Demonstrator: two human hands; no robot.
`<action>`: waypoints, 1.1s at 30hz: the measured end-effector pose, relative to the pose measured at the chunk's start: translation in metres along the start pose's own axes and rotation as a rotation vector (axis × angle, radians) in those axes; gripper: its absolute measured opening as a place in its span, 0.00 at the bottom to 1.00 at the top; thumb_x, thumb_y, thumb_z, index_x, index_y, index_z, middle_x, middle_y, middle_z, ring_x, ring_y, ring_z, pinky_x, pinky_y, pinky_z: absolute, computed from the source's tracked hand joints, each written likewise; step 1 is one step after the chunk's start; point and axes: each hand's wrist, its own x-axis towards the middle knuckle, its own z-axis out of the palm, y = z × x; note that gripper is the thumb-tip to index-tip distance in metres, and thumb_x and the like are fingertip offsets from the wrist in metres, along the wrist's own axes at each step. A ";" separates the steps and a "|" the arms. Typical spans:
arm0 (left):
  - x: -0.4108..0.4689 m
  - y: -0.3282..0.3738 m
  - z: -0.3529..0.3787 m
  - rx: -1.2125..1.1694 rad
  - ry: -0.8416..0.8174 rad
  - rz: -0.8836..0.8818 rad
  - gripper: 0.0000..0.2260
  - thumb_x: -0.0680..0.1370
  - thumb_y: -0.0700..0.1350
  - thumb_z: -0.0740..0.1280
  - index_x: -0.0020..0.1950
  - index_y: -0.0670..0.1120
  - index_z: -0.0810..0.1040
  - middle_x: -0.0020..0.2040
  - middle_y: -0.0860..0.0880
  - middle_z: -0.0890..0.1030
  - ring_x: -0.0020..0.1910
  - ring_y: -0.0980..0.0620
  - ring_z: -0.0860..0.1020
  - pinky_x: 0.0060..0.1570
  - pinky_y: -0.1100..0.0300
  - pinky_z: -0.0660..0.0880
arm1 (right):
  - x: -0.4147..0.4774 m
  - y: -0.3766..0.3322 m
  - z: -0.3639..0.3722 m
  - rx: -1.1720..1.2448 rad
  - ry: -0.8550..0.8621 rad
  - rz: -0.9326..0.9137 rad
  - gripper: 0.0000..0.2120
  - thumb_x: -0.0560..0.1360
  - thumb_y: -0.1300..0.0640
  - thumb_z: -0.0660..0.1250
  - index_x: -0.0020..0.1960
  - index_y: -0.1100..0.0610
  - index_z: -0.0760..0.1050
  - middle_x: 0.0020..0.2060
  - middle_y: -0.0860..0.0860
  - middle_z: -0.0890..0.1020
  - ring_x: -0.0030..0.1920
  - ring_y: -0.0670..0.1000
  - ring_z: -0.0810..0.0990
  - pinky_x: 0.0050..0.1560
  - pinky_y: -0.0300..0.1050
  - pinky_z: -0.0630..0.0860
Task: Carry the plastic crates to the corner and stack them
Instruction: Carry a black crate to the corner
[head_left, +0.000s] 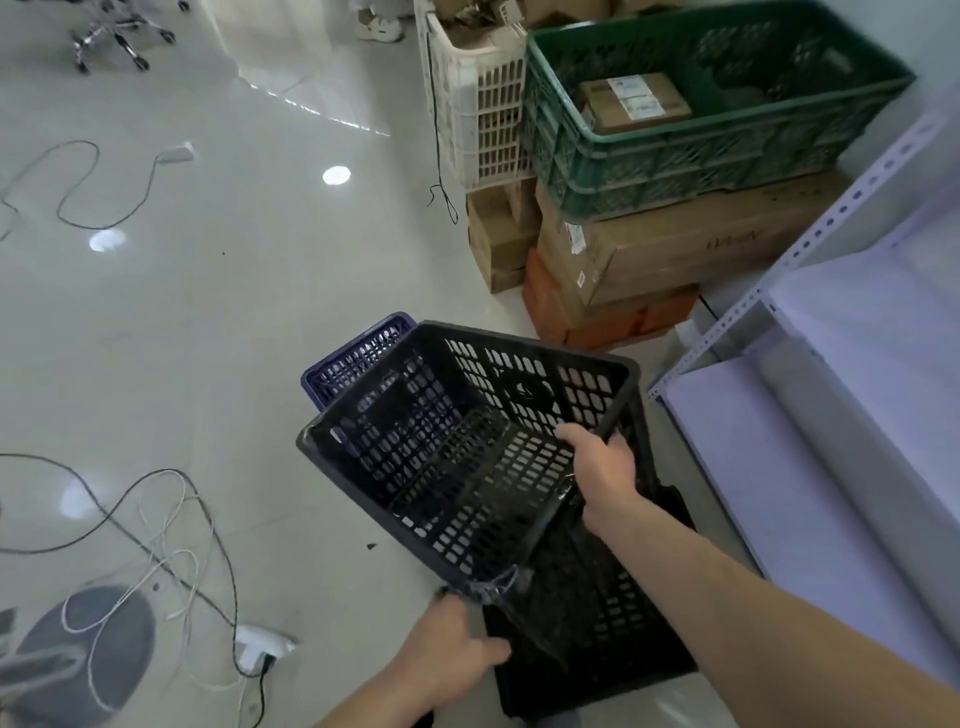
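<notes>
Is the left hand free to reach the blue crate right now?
Probably not: the left hand grips a corner of the tilted black crate, which lies between it and the blue crate.

Grid-holed black crate (467, 467), dark blue crate (358, 358), green lattice crate (675, 161), white slotted crate (478, 114), brown cardboard boxes (675, 254)

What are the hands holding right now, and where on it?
Both hold the tilted black crate: right hand grips its right rim, left hand its near corner.
</notes>
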 end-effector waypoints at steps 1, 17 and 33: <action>0.002 0.001 -0.001 0.125 -0.053 0.021 0.44 0.57 0.66 0.67 0.73 0.56 0.71 0.70 0.49 0.71 0.68 0.49 0.73 0.67 0.60 0.70 | 0.006 0.008 -0.012 0.005 0.036 -0.009 0.38 0.75 0.55 0.74 0.81 0.55 0.62 0.70 0.55 0.76 0.64 0.59 0.78 0.68 0.60 0.76; 0.089 -0.004 -0.116 0.519 0.189 0.083 0.25 0.77 0.51 0.71 0.71 0.43 0.76 0.67 0.46 0.78 0.67 0.45 0.76 0.64 0.57 0.71 | 0.078 0.097 -0.120 0.163 0.292 0.144 0.25 0.68 0.53 0.71 0.65 0.57 0.80 0.56 0.58 0.85 0.55 0.61 0.84 0.61 0.62 0.80; 0.175 -0.006 -0.181 0.140 0.428 -0.060 0.22 0.71 0.49 0.72 0.63 0.44 0.77 0.58 0.44 0.82 0.57 0.40 0.79 0.62 0.44 0.75 | 0.092 0.131 -0.115 0.097 0.473 0.039 0.24 0.68 0.52 0.70 0.62 0.59 0.79 0.52 0.58 0.85 0.53 0.62 0.84 0.59 0.65 0.81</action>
